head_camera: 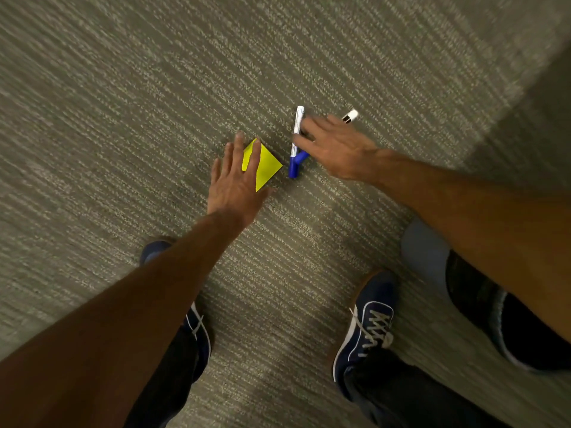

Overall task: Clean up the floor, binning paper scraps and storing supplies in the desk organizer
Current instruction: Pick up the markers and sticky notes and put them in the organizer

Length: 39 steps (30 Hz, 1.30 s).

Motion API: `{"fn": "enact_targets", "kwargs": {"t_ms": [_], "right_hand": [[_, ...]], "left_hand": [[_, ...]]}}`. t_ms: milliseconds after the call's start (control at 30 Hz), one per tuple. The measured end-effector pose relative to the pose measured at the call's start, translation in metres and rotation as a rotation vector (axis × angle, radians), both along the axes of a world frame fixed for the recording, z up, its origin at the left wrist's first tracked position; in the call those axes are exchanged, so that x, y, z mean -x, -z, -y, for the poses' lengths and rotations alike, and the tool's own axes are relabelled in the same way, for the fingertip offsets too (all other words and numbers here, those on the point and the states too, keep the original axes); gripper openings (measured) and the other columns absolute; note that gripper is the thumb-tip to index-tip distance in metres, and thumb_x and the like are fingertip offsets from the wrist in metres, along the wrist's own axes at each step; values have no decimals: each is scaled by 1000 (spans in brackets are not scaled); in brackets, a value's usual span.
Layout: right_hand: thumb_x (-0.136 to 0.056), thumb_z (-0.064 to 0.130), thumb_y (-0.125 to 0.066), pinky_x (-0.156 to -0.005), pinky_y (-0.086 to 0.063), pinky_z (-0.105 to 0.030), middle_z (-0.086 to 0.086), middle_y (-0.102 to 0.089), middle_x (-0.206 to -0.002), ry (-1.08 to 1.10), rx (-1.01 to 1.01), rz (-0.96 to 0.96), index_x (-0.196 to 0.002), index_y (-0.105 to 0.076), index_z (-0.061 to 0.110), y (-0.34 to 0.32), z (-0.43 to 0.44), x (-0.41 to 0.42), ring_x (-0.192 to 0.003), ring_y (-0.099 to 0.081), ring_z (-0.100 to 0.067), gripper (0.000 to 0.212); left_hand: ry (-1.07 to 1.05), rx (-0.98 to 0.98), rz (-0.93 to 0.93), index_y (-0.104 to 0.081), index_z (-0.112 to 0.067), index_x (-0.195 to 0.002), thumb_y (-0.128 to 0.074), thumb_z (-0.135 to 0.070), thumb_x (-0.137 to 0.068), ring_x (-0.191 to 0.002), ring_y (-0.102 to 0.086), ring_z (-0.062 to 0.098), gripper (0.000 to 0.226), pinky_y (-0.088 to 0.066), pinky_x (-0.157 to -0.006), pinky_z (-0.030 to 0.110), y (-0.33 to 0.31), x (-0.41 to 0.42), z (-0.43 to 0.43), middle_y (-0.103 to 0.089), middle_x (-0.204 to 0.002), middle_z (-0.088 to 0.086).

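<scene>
Both forearms reach down to the carpet (123, 103) at frame centre: left hand (236, 183) spread over the yellow sticky-note pad (267, 166), right hand (335, 146) spread over the blue markers (297, 131). Nothing lifted yet; pickup and storing remain.

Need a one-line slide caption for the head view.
Left hand reaches a yellow sticky pad; right hand covers two markers on carpet.

Your left hand (236, 177) lies spread over the yellow sticky pad (265, 165) on the carpet (123, 103). Your right hand (335, 149), fingers loose, covers 2 markers (297, 140) whose blue caps meet just right of the pad. Your 2 navy shoes (367, 329) stand below.
</scene>
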State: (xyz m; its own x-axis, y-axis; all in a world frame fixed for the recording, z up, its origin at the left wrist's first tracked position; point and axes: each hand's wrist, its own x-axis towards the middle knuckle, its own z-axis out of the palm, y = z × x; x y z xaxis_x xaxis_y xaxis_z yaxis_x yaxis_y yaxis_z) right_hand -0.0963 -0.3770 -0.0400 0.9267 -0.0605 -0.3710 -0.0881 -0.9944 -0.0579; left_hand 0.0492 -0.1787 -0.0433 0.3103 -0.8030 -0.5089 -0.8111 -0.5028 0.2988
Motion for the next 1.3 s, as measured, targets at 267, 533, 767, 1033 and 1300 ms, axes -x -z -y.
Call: {"fn": "enact_targets", "kwargs": {"t_ms": [267, 533, 767, 1033, 1300], "right_hand": [[-77, 6, -46, -80, -41, -39, -9, -61, -117, -310, 138, -45, -118, -56, 9, 13, -11, -18, -96, -52, -26, 42], [-79, 4, -76, -87, -42, -38, -6, -56, -106, -203, 90, -99, -120, -53, 10, -2, -18, -16, -96, -47, -23, 48], [-94, 13, -53, -91, -45, -39, -8, -60, -108, 6, -19, 27, -116, -57, 7, -36, -32, 2, -99, -51, -25, 23], [-104, 19, -47, -58, -43, -33, -5, -54, -79, 1225, -1203, -12, -102, -53, 10, -166, -55, 0, -68, -51, -17, 11], [-102, 4, -41, -76, -50, -43, -15, -61, -84, 1547, -1907, 291, -112, -57, 3, -325, -56, 23, -72, -59, -28, 19]], "left_hand": [[18, 12, 148, -24, -16, -155, -66, -36, -92, -138, -35, 37, 79, -38, -108, 51, 8, 10, 2, -33, -154, 19], [-274, 60, -11, -17, -5, -155, -82, -9, -76, -126, -43, 39, 102, -33, -107, 47, 3, 6, 12, -45, -138, 25], [-579, 45, -152, -55, 1, -122, -76, -5, -81, -106, -61, 41, 46, -45, -88, 43, -30, -3, 7, -66, -112, 26], [-1291, 136, -664, -56, -16, -79, -85, -6, -74, -69, -54, 18, 31, -42, -58, 27, -132, -5, 14, -62, -75, 0], [-1331, 175, -1049, -47, -24, -68, -78, -10, -83, -64, -51, 11, 36, -40, -60, 25, -283, 7, 34, -60, -69, -5]]}}
